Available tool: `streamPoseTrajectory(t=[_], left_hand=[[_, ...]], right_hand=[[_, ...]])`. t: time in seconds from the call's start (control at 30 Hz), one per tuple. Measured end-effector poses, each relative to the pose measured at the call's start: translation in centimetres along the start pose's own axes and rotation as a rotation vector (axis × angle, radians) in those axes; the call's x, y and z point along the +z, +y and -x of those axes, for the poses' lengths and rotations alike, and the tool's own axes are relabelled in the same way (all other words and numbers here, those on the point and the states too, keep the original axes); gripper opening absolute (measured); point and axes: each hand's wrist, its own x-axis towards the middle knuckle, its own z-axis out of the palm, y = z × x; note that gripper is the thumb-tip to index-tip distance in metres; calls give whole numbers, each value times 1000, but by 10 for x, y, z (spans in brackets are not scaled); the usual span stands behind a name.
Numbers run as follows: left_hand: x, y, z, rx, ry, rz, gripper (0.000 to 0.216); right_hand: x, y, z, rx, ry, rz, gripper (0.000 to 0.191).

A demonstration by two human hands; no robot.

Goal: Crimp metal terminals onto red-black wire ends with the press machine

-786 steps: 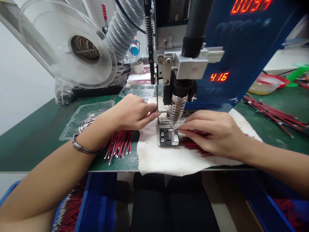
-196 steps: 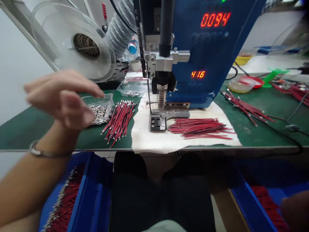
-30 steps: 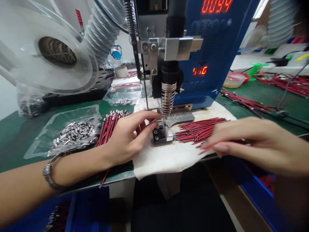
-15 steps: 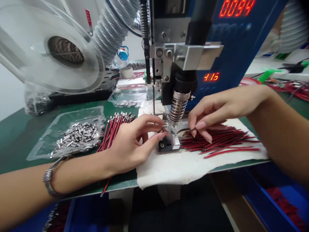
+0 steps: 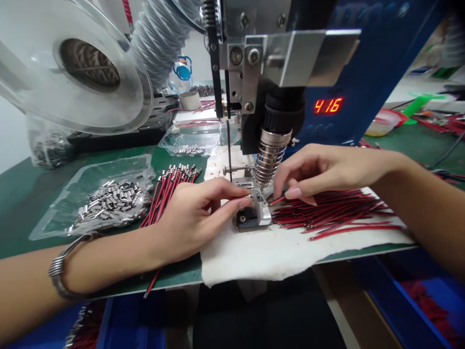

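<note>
My left hand rests on the white cloth and pinches a small metal sleeve against the left side of the metal jig block. My right hand reaches in from the right with thumb and forefinger pinched on a thin red wire whose tip points at the jig. Directly over the jig hangs the ribbed silver soldering nozzle of the blue machine. A loose pile of red wires lies under my right hand.
A clear bag of small metal sleeves and a bundle of finished red wires lie to the left. A clear reel and grey hose stand behind. Blue bins sit below the green table edge. The red display reads 416.
My right hand has dropped closer to the jig with a wire pinched in it. My left hand stays at the jig. The display went from 415 to 416.
</note>
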Motion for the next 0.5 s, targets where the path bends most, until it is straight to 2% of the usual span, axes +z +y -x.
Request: streamPoseTrajectory(t=[0.27,0.5], left_hand=[[0,0,0,-15,3,-6,10],[-1,2,-2,15,-31,-59,7]], right_hand=[[5,4,-5,-15,49,14,20],[6,5,-6,9,69,70,29]])
